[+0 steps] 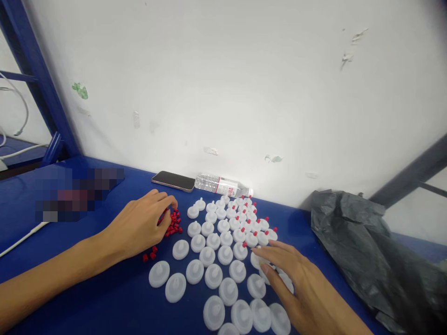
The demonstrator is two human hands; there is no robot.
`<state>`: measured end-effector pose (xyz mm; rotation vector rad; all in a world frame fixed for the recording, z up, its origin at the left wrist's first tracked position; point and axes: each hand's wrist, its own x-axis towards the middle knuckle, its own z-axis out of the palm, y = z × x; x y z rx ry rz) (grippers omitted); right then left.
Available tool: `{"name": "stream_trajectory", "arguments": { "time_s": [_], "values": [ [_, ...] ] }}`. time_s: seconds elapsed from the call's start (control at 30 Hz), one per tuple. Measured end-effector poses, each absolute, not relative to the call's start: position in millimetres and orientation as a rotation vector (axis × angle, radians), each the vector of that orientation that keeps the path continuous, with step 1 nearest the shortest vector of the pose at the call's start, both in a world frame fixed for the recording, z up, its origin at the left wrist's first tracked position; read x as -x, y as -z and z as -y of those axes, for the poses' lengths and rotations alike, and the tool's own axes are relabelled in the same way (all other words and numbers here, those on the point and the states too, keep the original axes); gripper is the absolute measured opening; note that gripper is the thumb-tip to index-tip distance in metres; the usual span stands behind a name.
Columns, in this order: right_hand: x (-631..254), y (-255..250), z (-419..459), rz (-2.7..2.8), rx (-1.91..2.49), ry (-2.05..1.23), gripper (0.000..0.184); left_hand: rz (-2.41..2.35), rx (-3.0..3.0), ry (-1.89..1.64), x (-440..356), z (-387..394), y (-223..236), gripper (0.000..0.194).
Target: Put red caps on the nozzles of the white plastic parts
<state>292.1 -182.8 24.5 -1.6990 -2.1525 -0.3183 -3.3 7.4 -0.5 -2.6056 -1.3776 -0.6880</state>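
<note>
My left hand (145, 222) is over the pile of small red caps (173, 225); its thumb and index finger curl together in a pinch, and whatever is between the tips is hidden. A few loose red caps (152, 254) lie below its wrist. My right hand (291, 274) reaches in from the right, fingers stretched and thumb apart, over a white round plastic disc (257, 259) with a short nozzle. Several more such discs (213, 276) stand nozzle up across the blue table. Toward the back right, several capped discs (262, 238) carry red caps on their nozzles.
A phone (173, 180) and a clear water bottle (223, 184) lie along the white wall (223, 93). A dark plastic bag (363, 251) is at the right. On the left are a blurred-out item (73, 195) and a white cable (24, 238). Blue frame posts (45, 70) rise there.
</note>
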Motion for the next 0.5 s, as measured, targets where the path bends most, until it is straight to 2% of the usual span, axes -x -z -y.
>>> {"name": "stream_trajectory", "arguments": {
  "time_s": [0.3, 0.5],
  "values": [
    [-291.9, -19.6, 183.0, 2.101, 1.690, 0.296, 0.030, 1.489, 2.556, 0.468, 4.8, -6.6, -6.0, 0.014],
    [-285.5, -26.8, 181.6, 2.026, 1.609, 0.293, 0.035, 1.503, 2.590, 0.399, 5.0, -7.2, -7.9, 0.015]
  ]
}}
